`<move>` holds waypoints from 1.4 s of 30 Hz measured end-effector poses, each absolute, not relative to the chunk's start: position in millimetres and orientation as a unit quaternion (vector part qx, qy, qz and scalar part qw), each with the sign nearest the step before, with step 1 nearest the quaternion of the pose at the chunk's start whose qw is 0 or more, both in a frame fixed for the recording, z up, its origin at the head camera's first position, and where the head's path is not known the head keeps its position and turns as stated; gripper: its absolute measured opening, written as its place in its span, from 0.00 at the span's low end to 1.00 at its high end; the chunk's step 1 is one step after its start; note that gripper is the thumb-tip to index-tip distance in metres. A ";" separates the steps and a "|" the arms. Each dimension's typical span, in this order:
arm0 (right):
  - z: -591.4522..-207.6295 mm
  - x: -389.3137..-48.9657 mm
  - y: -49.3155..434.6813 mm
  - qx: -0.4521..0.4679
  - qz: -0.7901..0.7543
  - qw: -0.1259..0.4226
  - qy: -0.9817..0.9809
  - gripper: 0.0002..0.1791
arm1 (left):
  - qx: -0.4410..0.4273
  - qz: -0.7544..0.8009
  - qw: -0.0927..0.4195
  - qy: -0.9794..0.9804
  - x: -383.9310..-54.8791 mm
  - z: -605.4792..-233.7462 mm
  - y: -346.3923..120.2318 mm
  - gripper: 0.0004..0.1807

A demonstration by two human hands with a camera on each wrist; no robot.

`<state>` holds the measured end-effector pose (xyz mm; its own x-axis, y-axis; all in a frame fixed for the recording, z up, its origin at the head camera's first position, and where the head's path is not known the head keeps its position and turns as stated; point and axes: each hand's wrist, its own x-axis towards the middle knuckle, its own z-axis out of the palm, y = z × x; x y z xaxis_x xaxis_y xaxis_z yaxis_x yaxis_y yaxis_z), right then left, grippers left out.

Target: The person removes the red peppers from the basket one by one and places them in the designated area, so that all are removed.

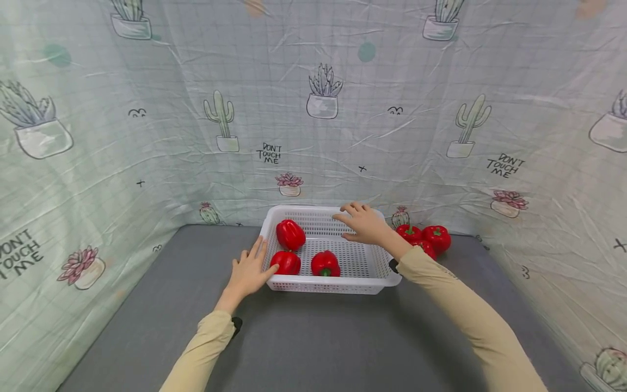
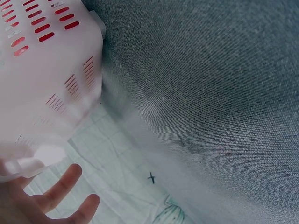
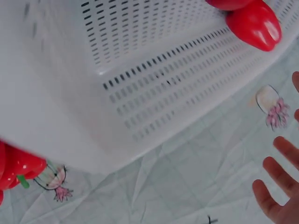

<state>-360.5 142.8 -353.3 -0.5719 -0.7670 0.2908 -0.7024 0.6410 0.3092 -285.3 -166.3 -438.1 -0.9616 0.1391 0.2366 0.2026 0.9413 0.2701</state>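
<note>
A white perforated plastic basket (image 1: 348, 281) stands at the back of the grey table. Inside it lie three red bell peppers: one at the back left (image 1: 291, 235), one at the front left (image 1: 286, 263) and one near the front middle (image 1: 325, 264). My left hand (image 1: 249, 275) is at the basket's left side, fingers spread along the rim and thumb over the front left corner. Over the right rear part of the basket hovers my right hand (image 1: 364, 224), its fingers spread and holding nothing. In the right wrist view its fingers (image 3: 280, 175) appear beyond the basket's rim.
Three more red bell peppers (image 1: 436, 239) sit clustered on the table just right of the basket, partly behind the right forearm. A cactus-printed curtain (image 1: 362, 125) closes off the back and both sides of the grey table (image 1: 313, 337).
</note>
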 end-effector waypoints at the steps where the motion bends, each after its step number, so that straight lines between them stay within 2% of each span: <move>1: -355.2 -361.7 139.0 0.422 -0.086 0.198 -0.881 0.28 | -0.086 -0.149 0.107 -0.979 -285.1 -438.2 -166.3 0.41; 13: -370.1 -357.9 99.3 0.492 -0.166 0.107 -0.848 0.29 | -0.079 -0.153 0.106 -0.979 -284.2 -437.9 -168.2 0.41; 20: -379.8 -349.6 87.3 0.493 -0.248 0.068 -0.831 0.41 | -0.084 -0.154 0.105 -0.979 -285.0 -437.8 -169.3 0.41; 25: -388.5 -346.0 81.4 0.495 -0.278 0.045 -0.822 0.45 | -0.085 -0.154 0.103 -0.979 -285.1 -438.0 -169.1 0.41; 35: -393.5 -345.4 80.2 0.474 -0.309 0.032 -0.824 0.48 | -0.085 -0.152 0.101 -0.980 -287.3 -440.3 -166.6 0.42; 42: -398.3 -352.2 79.4 0.478 -0.336 0.035 -0.811 0.46 | -0.084 -0.151 0.104 -0.980 -287.5 -440.8 -167.0 0.42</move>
<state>-352.2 79.4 -398.3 -0.5416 -0.7979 -0.2647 -0.7515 0.3183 0.5779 -287.5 -167.0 -440.8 -0.9643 0.1338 0.2284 0.1962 0.9405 0.2776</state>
